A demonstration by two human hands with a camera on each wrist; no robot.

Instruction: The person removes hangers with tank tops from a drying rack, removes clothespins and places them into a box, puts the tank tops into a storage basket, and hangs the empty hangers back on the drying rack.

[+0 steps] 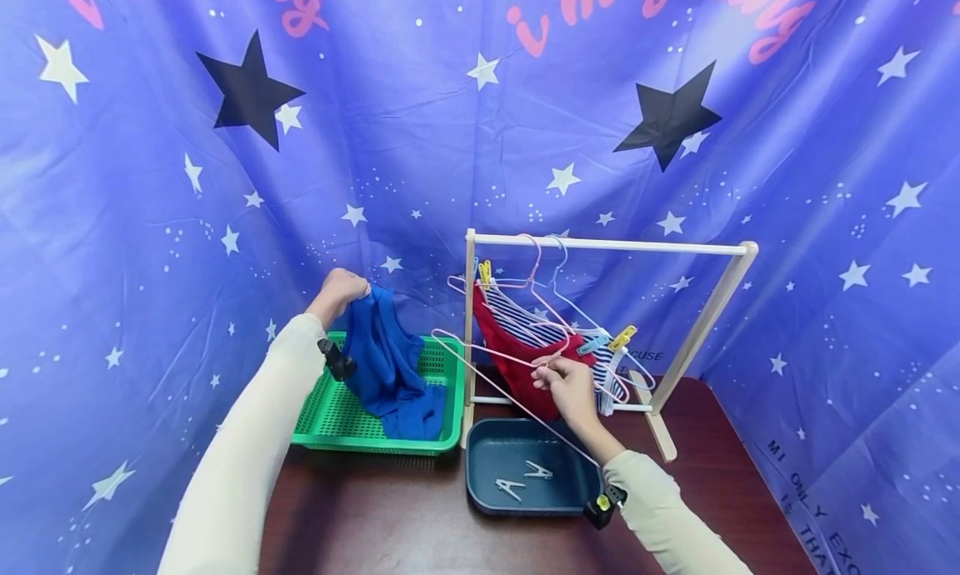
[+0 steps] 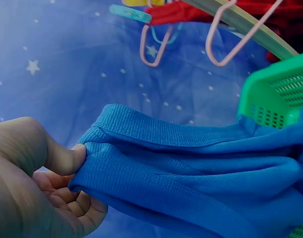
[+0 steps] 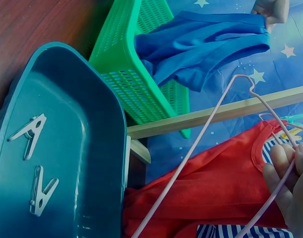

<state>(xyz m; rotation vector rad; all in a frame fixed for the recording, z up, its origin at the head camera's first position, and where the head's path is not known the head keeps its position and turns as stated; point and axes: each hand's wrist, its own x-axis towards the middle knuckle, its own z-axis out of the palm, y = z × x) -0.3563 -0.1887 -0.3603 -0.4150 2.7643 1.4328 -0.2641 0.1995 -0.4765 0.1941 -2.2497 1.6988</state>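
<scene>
My left hand [image 1: 343, 290] pinches a blue sleeveless top [image 1: 384, 350] by its ribbed edge between thumb and fingers. The top hangs down from there, its lower part lying in the green basket [image 1: 375, 450]. In my right hand [image 1: 573, 396], in front of the rack, the thumb and fingers grip a pink wire hanger [image 3: 208, 119]. Nothing hangs on that hanger, and its loop slants down to the right over a dark blue tray [image 1: 480, 503]. Behind it, a red garment [image 1: 504, 342] and a striped garment [image 1: 517, 318] hang on the rack.
The wooden drying rack [image 1: 660, 247] stands at the back right of the brown table [image 1: 390, 517]. A yellow clothespin [image 1: 622, 337] and a light blue clothespin [image 1: 592, 345] are on the hanging clothes. Two white clothespins [image 1: 510, 488] lie in the tray. A starry curtain [image 1: 420, 142] surrounds the table.
</scene>
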